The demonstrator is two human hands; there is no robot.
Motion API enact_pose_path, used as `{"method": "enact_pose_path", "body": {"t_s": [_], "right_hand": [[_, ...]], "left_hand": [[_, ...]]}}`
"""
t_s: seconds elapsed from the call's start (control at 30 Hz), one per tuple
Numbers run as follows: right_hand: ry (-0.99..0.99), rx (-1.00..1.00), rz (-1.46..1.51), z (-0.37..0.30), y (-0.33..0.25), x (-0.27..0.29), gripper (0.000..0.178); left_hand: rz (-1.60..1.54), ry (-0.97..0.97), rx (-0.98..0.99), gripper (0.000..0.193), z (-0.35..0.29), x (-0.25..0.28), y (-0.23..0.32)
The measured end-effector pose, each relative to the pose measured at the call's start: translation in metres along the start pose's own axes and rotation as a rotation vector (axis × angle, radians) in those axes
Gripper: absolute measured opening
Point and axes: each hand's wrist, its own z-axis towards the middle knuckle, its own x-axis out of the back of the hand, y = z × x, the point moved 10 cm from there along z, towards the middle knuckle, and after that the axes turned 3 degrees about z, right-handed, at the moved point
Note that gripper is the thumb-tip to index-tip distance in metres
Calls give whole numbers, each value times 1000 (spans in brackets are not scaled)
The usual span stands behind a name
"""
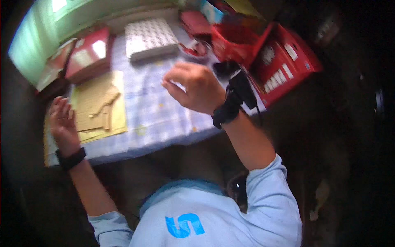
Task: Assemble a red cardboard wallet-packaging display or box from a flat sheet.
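Observation:
My left hand (pixel 63 123) hovers by the table's left edge, palm turned up and fingers loosely apart, with nothing seen in it. Beside it lies a yellow sheet (pixel 120 117) bearing a tan, lined sheet (pixel 87 99). Several thin tan strips (pixel 107 101) rest on that sheet's right side. My right hand (pixel 193 86) is raised over the middle of the table, thumb and forefinger brought together in a pinch. A pale patch shows between them; whether it is a held thing or the cloth is unclear. Both wrists wear black bands.
A blue-and-white checked cloth (pixel 156 127) covers the table. A white patterned box (pixel 150 35) stands at the back, with red boxes (pixel 87 55) to its left. A bowl of red things (pixel 195 50), a red basket (pixel 234 41) and a large red box (pixel 284 64) crowd the right.

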Motion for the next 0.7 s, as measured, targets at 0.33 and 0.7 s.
{"method": "enact_pose_path", "body": {"t_s": [0.33,0.7], "right_hand": [[183,-131,23,2,75,-72,5],[57,-362,45,-19,103,-75,9]], "left_hand": [[293,87,68,20,-1,-18,-24],[588,-119,82,16,-21,-57,-50]]}}
